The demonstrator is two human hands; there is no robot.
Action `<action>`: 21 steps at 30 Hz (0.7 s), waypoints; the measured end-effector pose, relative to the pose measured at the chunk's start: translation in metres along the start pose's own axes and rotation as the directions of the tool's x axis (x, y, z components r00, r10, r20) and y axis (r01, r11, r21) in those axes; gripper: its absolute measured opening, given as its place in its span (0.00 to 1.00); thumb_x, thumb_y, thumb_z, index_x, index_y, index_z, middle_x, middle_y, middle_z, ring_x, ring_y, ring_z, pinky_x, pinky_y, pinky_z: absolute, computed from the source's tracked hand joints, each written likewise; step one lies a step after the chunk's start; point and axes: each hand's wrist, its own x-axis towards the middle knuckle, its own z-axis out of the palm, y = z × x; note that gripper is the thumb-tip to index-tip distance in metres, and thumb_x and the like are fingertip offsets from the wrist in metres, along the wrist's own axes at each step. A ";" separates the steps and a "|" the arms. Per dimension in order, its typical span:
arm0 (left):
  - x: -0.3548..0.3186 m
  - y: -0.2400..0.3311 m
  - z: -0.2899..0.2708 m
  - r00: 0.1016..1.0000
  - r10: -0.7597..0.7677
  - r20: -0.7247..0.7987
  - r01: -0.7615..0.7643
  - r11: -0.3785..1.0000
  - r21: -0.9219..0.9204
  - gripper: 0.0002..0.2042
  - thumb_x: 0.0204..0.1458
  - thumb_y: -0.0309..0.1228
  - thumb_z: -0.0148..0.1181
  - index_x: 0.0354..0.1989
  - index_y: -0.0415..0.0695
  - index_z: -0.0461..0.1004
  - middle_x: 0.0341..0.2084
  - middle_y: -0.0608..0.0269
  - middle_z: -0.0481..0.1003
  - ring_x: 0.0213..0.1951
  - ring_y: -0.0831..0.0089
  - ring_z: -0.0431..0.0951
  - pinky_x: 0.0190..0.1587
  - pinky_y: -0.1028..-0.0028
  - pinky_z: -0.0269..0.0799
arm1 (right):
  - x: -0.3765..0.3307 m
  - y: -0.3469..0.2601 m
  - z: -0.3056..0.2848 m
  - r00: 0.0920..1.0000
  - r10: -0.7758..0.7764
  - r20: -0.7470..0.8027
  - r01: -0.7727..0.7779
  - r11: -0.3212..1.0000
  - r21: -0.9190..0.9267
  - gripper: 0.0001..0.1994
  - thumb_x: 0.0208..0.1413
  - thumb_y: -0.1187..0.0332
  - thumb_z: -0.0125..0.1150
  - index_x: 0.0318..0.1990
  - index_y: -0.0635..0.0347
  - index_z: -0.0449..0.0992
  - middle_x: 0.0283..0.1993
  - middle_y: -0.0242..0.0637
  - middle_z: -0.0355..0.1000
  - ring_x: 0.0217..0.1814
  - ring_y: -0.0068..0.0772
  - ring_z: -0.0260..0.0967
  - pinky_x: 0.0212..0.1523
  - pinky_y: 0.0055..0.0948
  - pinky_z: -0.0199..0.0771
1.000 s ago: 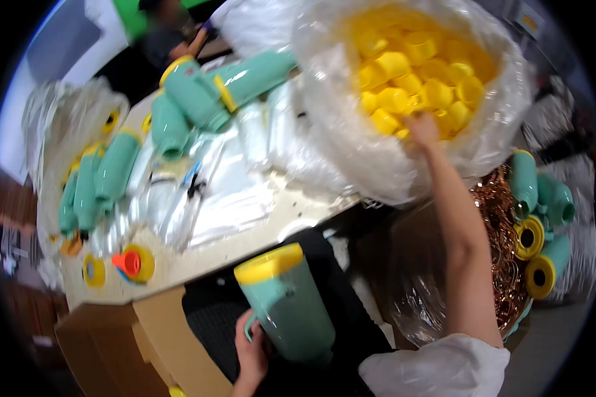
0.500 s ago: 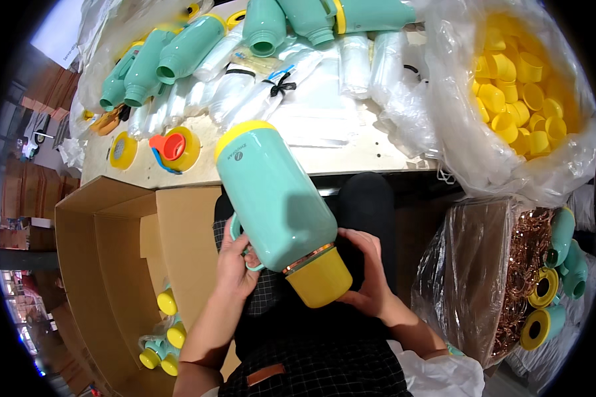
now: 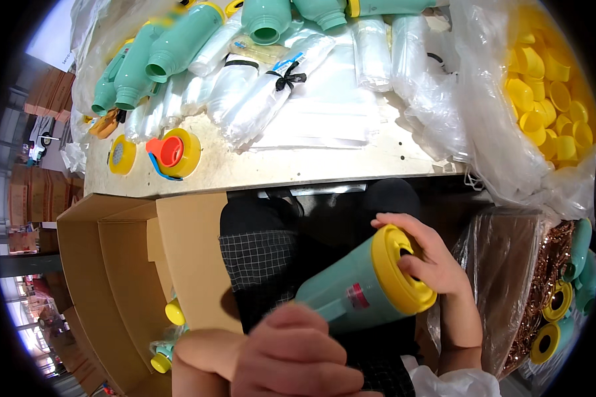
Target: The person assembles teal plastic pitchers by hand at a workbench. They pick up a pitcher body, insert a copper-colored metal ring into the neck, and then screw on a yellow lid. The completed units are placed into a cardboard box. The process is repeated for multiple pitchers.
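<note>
A mint-green bottle (image 3: 338,278) with a side handle and a small red-and-white label lies tilted over my lap. Its yellow ring-shaped end (image 3: 385,278), which has dark openings, points up and to the right. My right hand (image 3: 434,258) grips that yellow end, fingers over the rim and thumb across its face. In front of the bottle's lower part, my left hand (image 3: 298,357) is closed in a fist, close to the camera and slightly blurred. Its fingers hide whatever may be inside, and the bottle's far end is covered too.
More green bottles (image 3: 185,43) and clear plastic sleeves (image 3: 278,86) lie on the table (image 3: 324,165). Yellow lids (image 3: 182,152) sit at its left. A bag of yellow cups (image 3: 546,99) stands right, above a box of copper-coloured shreds (image 3: 543,291). An open carton (image 3: 119,264) is at left.
The bottle has been turned so its yellow ring end is at the right, in my right hand. My left hand has left the handle area and come toward me as a fist.
</note>
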 end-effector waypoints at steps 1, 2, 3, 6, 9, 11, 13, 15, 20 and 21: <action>0.037 -0.010 -0.001 0.958 0.157 -0.242 -0.182 0.980 -0.083 0.13 0.42 0.33 0.68 0.37 0.43 0.78 0.30 0.58 0.76 0.34 0.58 0.77 0.36 0.64 0.73 | -0.001 -0.004 0.000 1.000 -0.028 -0.005 0.028 0.999 -0.040 0.32 0.51 0.66 0.65 0.65 0.62 0.66 0.58 0.45 0.70 0.58 0.43 0.68 0.61 0.35 0.65; 0.072 -0.020 -0.001 0.818 0.301 -0.490 -0.380 0.922 -0.068 0.12 0.37 0.28 0.67 0.34 0.44 0.78 0.27 0.58 0.75 0.33 0.57 0.76 0.36 0.63 0.72 | 0.001 -0.005 -0.001 0.997 -0.072 -0.004 0.072 0.994 -0.083 0.32 0.50 0.66 0.65 0.64 0.62 0.67 0.58 0.46 0.70 0.58 0.45 0.68 0.61 0.36 0.66; 0.111 -0.031 0.001 0.619 0.415 -0.667 -0.531 0.847 0.033 0.12 0.33 0.23 0.67 0.31 0.46 0.78 0.24 0.58 0.73 0.31 0.57 0.74 0.35 0.63 0.71 | 0.002 -0.003 -0.002 0.996 -0.087 -0.015 0.086 0.994 -0.073 0.33 0.47 0.67 0.68 0.63 0.62 0.68 0.57 0.47 0.71 0.59 0.47 0.68 0.62 0.38 0.65; 0.245 -0.109 0.035 0.608 0.214 -0.765 -0.292 0.956 0.035 0.04 0.48 0.25 0.65 0.31 0.41 0.77 0.26 0.56 0.72 0.34 0.54 0.73 0.41 0.62 0.69 | 0.018 -0.014 -0.010 0.997 -0.007 0.081 0.008 1.000 -0.013 0.26 0.45 0.71 0.71 0.55 0.63 0.74 0.53 0.44 0.74 0.53 0.41 0.73 0.55 0.34 0.71; 0.285 -0.142 0.037 0.745 0.105 -0.658 -0.239 0.964 -0.117 0.05 0.54 0.28 0.60 0.34 0.38 0.76 0.26 0.54 0.75 0.34 0.53 0.75 0.40 0.61 0.70 | 0.048 -0.002 -0.028 0.998 -0.066 0.016 0.066 0.998 0.017 0.14 0.50 0.73 0.67 0.46 0.66 0.78 0.42 0.41 0.78 0.44 0.34 0.76 0.49 0.29 0.74; 0.291 -0.145 0.031 0.787 0.048 -0.615 -0.219 0.954 -0.206 0.08 0.58 0.29 0.56 0.34 0.37 0.76 0.27 0.54 0.77 0.33 0.56 0.77 0.39 0.61 0.71 | 0.066 0.013 -0.025 0.990 0.006 -0.141 0.019 0.985 0.174 0.08 0.57 0.73 0.62 0.41 0.68 0.80 0.35 0.39 0.79 0.41 0.29 0.77 0.47 0.26 0.74; 0.307 -0.169 0.025 0.733 -0.150 -0.664 -0.276 0.826 -0.491 0.09 0.63 0.31 0.52 0.35 0.37 0.73 0.29 0.55 0.79 0.34 0.60 0.80 0.40 0.67 0.73 | 0.089 0.019 -0.014 0.947 0.158 -0.281 -0.075 0.956 0.284 0.09 0.59 0.69 0.63 0.41 0.67 0.80 0.36 0.40 0.79 0.40 0.27 0.75 0.47 0.27 0.74; 0.291 -0.125 0.003 0.797 -0.307 -0.520 -0.345 0.477 -0.809 0.12 0.67 0.32 0.47 0.34 0.39 0.72 0.32 0.57 0.80 0.40 0.67 0.82 0.42 0.72 0.75 | 0.106 0.023 -0.010 0.891 0.168 -0.422 -0.102 0.979 0.175 0.10 0.58 0.68 0.66 0.41 0.67 0.79 0.36 0.39 0.79 0.39 0.26 0.74 0.46 0.27 0.74; 0.197 -0.048 0.061 0.882 -0.048 -0.468 -0.426 0.340 -0.838 0.11 0.68 0.31 0.48 0.34 0.42 0.73 0.28 0.70 0.73 0.32 0.80 0.70 0.39 0.77 0.68 | 0.113 0.025 -0.003 0.922 0.172 -0.346 -0.093 0.968 0.232 0.20 0.51 0.65 0.74 0.48 0.66 0.77 0.38 0.38 0.79 0.38 0.26 0.75 0.45 0.26 0.75; 0.187 -0.036 0.047 0.877 -0.115 -0.467 -0.449 0.157 -0.880 0.11 0.68 0.30 0.48 0.34 0.41 0.73 0.28 0.70 0.73 0.33 0.81 0.70 0.40 0.77 0.68 | 0.107 0.028 -0.006 0.908 0.108 -0.405 0.020 0.954 0.300 0.19 0.51 0.66 0.74 0.48 0.66 0.78 0.38 0.38 0.79 0.39 0.26 0.75 0.45 0.26 0.75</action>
